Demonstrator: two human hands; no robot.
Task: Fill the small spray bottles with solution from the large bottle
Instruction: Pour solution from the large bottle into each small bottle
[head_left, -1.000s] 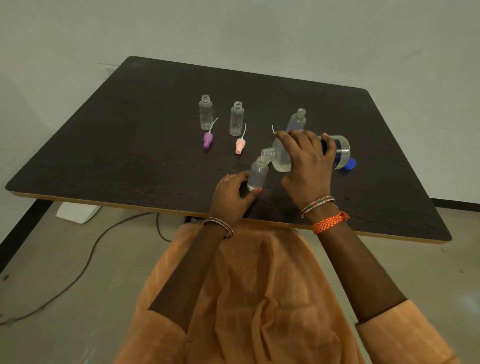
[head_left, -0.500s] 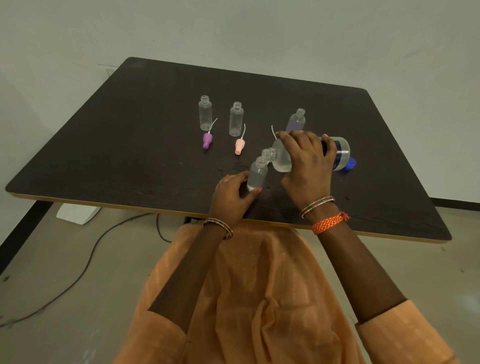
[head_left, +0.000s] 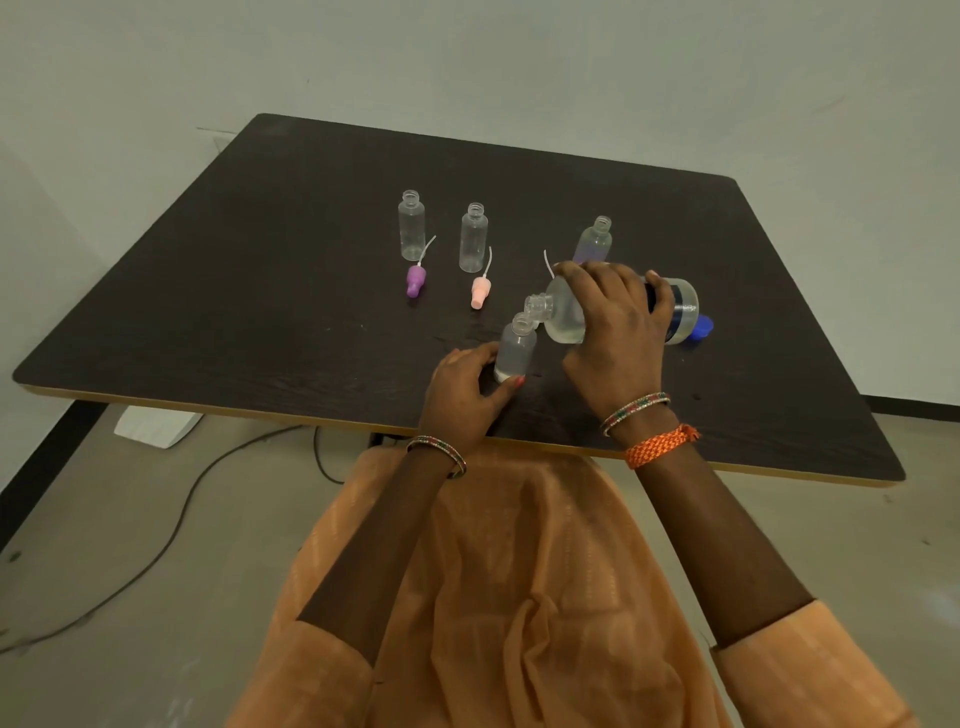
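Now the right hand (head_left: 618, 332) grips the tilted large bottle (head_left: 566, 317) and should pour slowly, mouth over the small bottle (head_left: 515, 348) that the left hand (head_left: 462, 389) holds steady.

The light is soft and even, rather dim, with a faint greenish cast on the wall (head_left: 519, 57) across the top of the frame. No single source shows; shadows are weak, only a diffuse dark band under the table (head_left: 234, 291) edge at lower left. The dark tabletop gives a dull sheen near centre, and the clear bottles there catch small highlights. Wide-angle distortion bends the table edges outward toward the frame's corners. Focus holds at centre; the lower corners look slightly soft, perhaps from compression. Fine grain shows on the floor (head_left: 130, 597).
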